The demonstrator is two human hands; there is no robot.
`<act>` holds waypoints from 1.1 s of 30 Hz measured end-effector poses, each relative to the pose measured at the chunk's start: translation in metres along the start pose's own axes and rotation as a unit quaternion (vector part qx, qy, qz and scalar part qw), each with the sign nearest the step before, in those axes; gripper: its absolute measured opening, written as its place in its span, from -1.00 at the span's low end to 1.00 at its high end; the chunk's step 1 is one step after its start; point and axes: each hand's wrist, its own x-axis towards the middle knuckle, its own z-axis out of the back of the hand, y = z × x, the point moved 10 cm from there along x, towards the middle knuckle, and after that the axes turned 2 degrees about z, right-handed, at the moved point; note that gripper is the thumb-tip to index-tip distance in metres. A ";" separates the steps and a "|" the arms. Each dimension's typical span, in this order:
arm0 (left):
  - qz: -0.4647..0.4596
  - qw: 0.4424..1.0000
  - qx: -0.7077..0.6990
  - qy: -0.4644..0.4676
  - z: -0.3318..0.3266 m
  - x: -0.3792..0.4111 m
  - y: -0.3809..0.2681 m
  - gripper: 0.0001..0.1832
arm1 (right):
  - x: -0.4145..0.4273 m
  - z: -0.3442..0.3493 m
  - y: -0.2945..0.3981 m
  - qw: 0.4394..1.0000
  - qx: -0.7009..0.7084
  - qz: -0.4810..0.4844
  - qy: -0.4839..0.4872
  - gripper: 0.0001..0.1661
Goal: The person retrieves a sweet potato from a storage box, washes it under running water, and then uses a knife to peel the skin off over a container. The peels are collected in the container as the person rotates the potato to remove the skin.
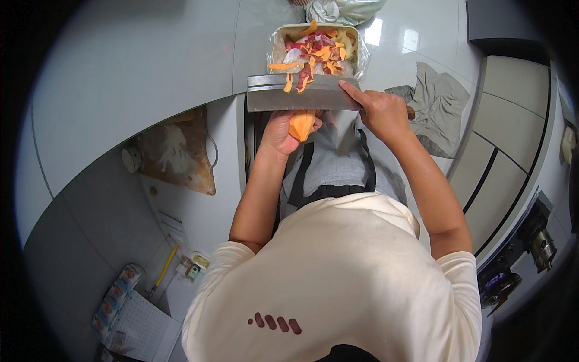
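Note:
My left hand [283, 131] grips a peeled orange root vegetable [302, 126], probably a sweet potato, with its tapered end towards me. Across its far end lies the broad metal blade of a kitchen cleaver [303, 97], which hides that part. My right hand [386, 113] is closed round the cleaver's handle, its index finger stretched along the blade. Orange and reddish peelings [304, 78] cling to the blade. Just beyond is a lined bin [282, 32] with a clear plastic bag over its rim, filled with more peelings and scraps.
A crumpled grey cloth [438, 104] lies on the tiled floor at the right. White cabinets [506, 113] and a stove with a lit burner [497, 280] stand on the right side. At the left, a floury board [176, 154] rests on the counter. Plastic bags [346, 10] sit behind the bin.

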 end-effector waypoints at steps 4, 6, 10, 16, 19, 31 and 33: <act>0.030 0.998 0.036 -0.045 0.016 -0.005 0.002 -0.57 | -0.001 -0.008 0.001 0.999 0.035 0.003 -0.001 -0.14; 0.016 0.998 0.025 -0.053 0.012 -0.010 0.002 -0.58 | -0.002 -0.011 -0.001 1.000 0.025 0.002 0.010 -0.15; -0.006 0.996 0.043 -0.075 0.010 -0.024 -0.015 -0.56 | -0.009 -0.013 -0.031 0.997 -0.015 -0.057 0.046 -0.38; -0.030 0.992 0.098 -0.069 0.004 -0.014 -0.023 -0.53 | -0.012 -0.013 -0.041 0.993 -0.009 -0.102 0.063 -0.40; -0.044 0.981 0.139 -0.127 0.005 -0.006 -0.024 -0.54 | -0.012 0.010 -0.010 0.996 0.068 -0.052 -0.016 -0.39; -0.034 0.989 0.104 -0.098 0.008 0.006 -0.014 -0.57 | -0.004 0.013 0.031 0.999 0.043 -0.021 0.013 -0.09; -0.021 0.994 0.076 -0.077 0.004 0.005 -0.013 -0.62 | -0.002 0.009 0.025 0.999 0.030 -0.023 0.008 -0.11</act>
